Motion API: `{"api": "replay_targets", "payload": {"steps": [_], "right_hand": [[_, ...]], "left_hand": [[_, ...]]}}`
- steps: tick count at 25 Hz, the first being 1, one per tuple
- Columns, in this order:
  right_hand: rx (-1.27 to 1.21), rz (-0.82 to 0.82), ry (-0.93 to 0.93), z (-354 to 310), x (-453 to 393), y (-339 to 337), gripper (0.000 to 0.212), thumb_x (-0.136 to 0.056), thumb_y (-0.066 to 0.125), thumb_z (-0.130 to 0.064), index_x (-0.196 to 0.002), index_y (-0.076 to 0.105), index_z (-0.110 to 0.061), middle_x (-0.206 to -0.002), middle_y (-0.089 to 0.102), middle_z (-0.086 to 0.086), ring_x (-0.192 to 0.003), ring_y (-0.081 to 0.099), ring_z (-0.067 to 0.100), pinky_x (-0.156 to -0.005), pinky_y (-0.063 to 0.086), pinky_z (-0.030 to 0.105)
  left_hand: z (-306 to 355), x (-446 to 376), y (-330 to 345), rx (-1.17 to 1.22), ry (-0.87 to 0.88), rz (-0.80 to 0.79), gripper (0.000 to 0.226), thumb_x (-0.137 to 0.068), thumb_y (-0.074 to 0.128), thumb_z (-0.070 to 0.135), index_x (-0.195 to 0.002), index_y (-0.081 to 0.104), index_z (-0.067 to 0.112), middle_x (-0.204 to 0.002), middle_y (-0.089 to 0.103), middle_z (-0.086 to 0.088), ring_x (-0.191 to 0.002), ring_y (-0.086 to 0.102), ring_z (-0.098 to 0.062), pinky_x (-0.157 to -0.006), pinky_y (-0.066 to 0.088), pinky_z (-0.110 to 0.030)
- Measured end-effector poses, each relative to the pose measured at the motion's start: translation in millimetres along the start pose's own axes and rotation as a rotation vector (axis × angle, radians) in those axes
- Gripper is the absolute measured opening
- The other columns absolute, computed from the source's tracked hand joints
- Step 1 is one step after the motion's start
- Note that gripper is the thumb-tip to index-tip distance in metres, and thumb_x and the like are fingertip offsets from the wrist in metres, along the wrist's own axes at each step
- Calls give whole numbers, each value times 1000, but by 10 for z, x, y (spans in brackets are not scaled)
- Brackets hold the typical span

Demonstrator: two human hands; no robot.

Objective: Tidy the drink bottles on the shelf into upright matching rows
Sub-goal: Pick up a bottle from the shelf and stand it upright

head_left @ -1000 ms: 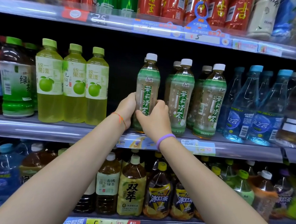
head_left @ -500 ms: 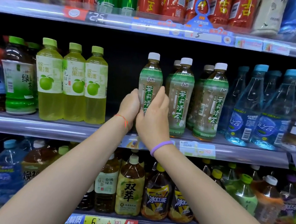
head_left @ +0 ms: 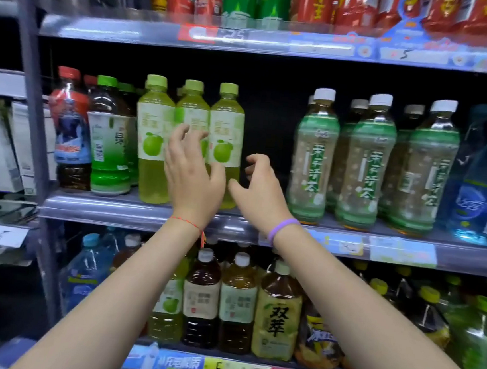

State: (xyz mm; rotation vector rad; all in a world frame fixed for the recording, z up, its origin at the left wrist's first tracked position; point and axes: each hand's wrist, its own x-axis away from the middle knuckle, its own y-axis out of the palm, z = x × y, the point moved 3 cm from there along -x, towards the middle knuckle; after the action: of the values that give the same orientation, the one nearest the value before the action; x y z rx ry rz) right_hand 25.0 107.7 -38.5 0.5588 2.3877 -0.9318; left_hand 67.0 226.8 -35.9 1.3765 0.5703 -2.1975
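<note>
My left hand (head_left: 191, 176) is in the middle of the frame, fingers spread and a little bent, in front of the apple drink bottles (head_left: 225, 141), holding nothing. My right hand (head_left: 261, 186) is just beside it, also loose and empty. The tea bottles (head_left: 314, 158) stand upright at the right on the middle shelf (head_left: 114, 212).

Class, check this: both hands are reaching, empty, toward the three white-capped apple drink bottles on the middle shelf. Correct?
Not quite. The head view shows the apple drink bottles have green caps, not white. The left hand and right hand are indeed empty, reaching toward them on the middle shelf.
</note>
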Motion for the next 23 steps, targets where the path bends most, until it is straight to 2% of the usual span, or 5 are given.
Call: {"api": "replay_targets", "payload": {"steps": [2, 6, 12, 20, 23], "right_hand": [[-12, -69, 144, -56, -144, 145, 70, -85, 71, -40, -136, 34, -10, -125, 56, 6, -106, 59, 22, -85, 49, 33], [86, -42, 271, -17, -319, 320, 60, -80, 73, -48, -120, 48, -10, -106, 58, -1, -95, 60, 19, -74, 45, 29], [222, 18, 367, 114, -379, 145, 74, -76, 79, -45, -124, 39, -5, -119, 59, 9, -107, 60, 28, -88, 51, 39], [324, -26, 321, 454, -630, 184, 70, -58, 65, -76, -106, 71, -25, -100, 72, -1, -90, 65, 19, -72, 50, 28], [293, -15, 342, 575, -686, 204, 89, -44, 55, -87, -108, 68, -27, -104, 70, 0, -90, 65, 19, -78, 56, 35]], "left_hand": [[-199, -35, -66, -35, -18, -108, 56, -79, 56, 10, -135, 46, 7, -147, 36, -17, -135, 36, -34, -110, 32, -43], [-297, 26, -44, -3, 66, -241, 67, -81, 53, 9, -145, 35, 7, -156, 23, -18, -145, 20, -36, -118, 24, -49], [-197, 125, 82, 77, -58, -294, 77, -82, 56, 13, -150, 22, 11, -160, 14, -13, -146, 20, -32, -113, 27, -49], [-208, -162, 291, 170, -384, -472, 92, -82, 67, 26, -153, 8, 13, -151, 35, -14, -132, 44, -36, -106, 37, -51], [-271, -194, 314, 154, -386, -501, 89, -85, 68, 27, -152, 10, 14, -146, 41, -16, -128, 47, -37, -102, 43, -49]]}}
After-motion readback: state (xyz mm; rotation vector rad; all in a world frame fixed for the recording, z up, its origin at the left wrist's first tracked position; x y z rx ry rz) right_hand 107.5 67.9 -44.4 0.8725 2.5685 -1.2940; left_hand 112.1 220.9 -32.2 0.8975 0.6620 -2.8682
